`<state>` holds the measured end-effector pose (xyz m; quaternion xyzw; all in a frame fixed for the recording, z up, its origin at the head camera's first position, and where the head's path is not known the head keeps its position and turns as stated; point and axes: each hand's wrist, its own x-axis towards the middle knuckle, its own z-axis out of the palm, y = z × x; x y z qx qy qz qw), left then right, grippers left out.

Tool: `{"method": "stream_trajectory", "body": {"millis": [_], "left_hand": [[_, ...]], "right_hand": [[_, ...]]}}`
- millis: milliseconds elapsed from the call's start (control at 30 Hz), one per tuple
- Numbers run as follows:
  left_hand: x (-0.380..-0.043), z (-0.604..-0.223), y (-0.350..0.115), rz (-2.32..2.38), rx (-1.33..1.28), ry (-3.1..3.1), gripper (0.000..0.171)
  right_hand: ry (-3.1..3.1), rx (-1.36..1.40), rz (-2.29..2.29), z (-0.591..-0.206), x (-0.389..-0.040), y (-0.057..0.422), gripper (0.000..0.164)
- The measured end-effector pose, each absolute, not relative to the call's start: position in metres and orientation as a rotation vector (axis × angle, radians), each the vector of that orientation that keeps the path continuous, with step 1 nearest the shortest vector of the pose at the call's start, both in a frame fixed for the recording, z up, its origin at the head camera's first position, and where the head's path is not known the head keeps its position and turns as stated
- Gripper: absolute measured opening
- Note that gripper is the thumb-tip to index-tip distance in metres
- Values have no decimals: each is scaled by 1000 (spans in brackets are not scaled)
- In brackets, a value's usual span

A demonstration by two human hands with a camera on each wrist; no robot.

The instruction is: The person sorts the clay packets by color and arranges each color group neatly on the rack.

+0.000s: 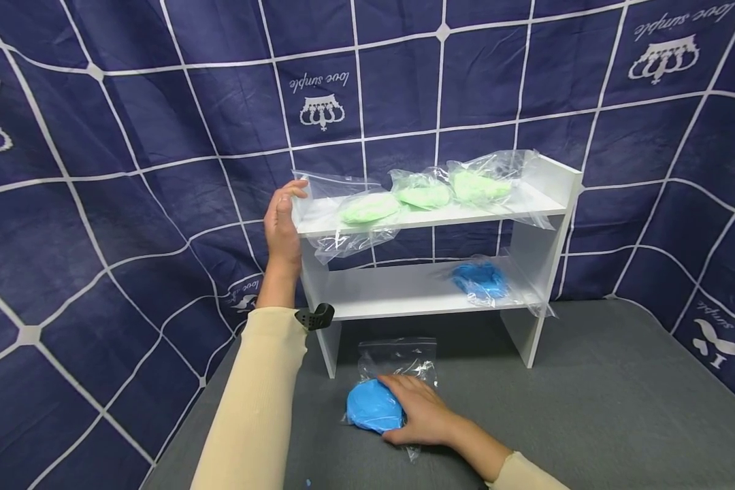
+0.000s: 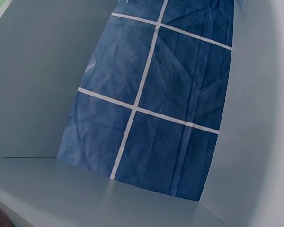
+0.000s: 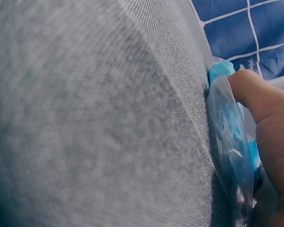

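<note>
My left hand [image 1: 284, 221] holds the upper left side of a white two-tier shelf [image 1: 380, 292], its fingers bent over the panel's edge. On the dark grey tabletop in front of the shelf lies a clear zip bag with a flat, round lump of bright blue clay [image 1: 370, 406]. My right hand [image 1: 425, 412] grips this bag from the right, thumb at the near side and fingers over the far side. The right wrist view shows the thumb [image 3: 270, 109] against the clear plastic [image 3: 229, 132]. The left wrist view shows mostly the shelf's inner panels [image 2: 33, 80].
Three bags of pale green clay [image 1: 370, 207] lie along the top tier, some plastic hanging over the front edge. A bag of darker blue clay [image 1: 480, 280] rests at the right of the lower tier. Blue grid-patterned cloth [image 1: 159, 136] hangs behind and at both sides.
</note>
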<state>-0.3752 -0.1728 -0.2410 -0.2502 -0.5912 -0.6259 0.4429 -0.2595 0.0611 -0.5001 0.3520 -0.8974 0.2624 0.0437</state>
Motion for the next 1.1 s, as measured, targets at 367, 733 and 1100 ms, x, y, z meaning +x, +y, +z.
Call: {"method": "stream_trajectory", "body": {"millis": [367, 733, 1100], "left_hand": [[-358, -234, -163, -1570, -613, -1495, 48], [-373, -241, -171, -1572, -612, -1466, 38], [-374, -242, -173, -1546, -642, -1460, 31]], "right_hand": [[-2746, 1039, 857, -499, -259, 65, 93], [-2744, 1080, 867, -498, -255, 67, 90], [-2713, 1114, 900, -491, -248, 74, 80]]}}
